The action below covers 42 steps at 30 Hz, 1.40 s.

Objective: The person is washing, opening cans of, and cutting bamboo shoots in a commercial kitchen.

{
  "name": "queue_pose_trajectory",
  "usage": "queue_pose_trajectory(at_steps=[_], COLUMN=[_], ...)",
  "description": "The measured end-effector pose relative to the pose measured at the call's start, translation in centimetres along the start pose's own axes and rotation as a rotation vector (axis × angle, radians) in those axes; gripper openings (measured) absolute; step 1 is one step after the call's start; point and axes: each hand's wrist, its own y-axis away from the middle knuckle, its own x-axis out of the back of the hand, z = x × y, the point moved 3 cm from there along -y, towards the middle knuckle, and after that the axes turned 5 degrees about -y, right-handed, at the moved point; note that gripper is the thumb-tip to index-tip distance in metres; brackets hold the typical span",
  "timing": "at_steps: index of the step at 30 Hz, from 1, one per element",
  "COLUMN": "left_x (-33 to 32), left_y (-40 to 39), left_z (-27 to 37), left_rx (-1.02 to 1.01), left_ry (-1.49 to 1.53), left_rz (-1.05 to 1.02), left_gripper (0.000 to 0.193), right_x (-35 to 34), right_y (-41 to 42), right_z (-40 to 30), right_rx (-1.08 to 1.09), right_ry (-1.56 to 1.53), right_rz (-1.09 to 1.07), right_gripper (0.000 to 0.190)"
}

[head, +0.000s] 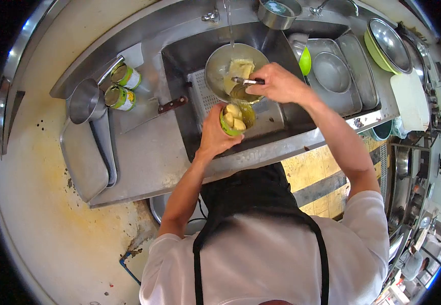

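My left hand (pixel 214 131) grips an opened green can (pixel 231 129), tilted over the front of the sink. Pale yellow chunks (pixel 233 114) show in its mouth. My right hand (pixel 275 84) holds a small metal tool with a dark handle (pixel 254 81), perhaps a can opener, over a round metal bowl (pixel 216 61). Yellow pieces (pixel 241 68) and cloudy liquid lie in the bowl. A thin stream of water (pixel 231 26) falls into it. The bowl stands in the steel sink (pixel 180 57), partly above a white perforated tray (pixel 201 89).
A broad knife (pixel 172 105) lies on the left counter, its wooden handle over the sink edge. Two green cans (pixel 126 76) (pixel 120 98) stand beside a metal pot (pixel 87 101). A pot (pixel 279 15) sits behind the sink. Metal trays (pixel 357 68) fill the right basin. A person (pixel 412 265) is far right.
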Motion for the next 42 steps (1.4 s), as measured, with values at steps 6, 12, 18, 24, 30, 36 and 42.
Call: queue_pose_trajectory(at_steps=[6, 12, 18, 24, 30, 36, 42], left_x=[-1.3, -2.8, -4.4, -4.4, -4.6, -4.3, -4.3], left_y=[0.6, -0.2, -2.5, -3.7, -5.3, -6.2, -6.8], left_z=[-0.1, -5.3, -8.7, -9.6, -8.1, -7.7, -7.4], left_rx=[-0.119, -0.096, -0.015, 0.061, 0.06, 0.182, 0.181], left_ry=[0.013, -0.084, -0.368, -0.59, -0.757, -0.76, -0.821], left_rz=[-0.131, -0.189, -0.39, -0.576, -0.625, -0.737, -0.787], left_gripper=[0.088, 0.083, 0.082, 0.077, 0.079, 0.08, 0.079], right_x=[0.4, -4.4, -13.1, -15.9, -18.5, -20.9, -20.5], right_y=[-0.9, 1.7, 5.9, 5.9, 5.6, 6.1, 6.6], right_z=[5.9, 9.1, 15.7, 17.9, 19.5, 18.3, 17.8], right_rx=[-0.412, -0.306, -0.475, -0.538, -0.646, -0.798, -0.732], right_ry=[-0.228, -0.203, -0.12, -0.156, -0.173, -0.379, -0.375], right_rz=[-0.307, -0.164, 0.088, 0.043, 0.176, 0.193, 0.265], right_gripper=[0.035, 0.035, 0.031, 0.032, 0.032, 0.031, 0.024])
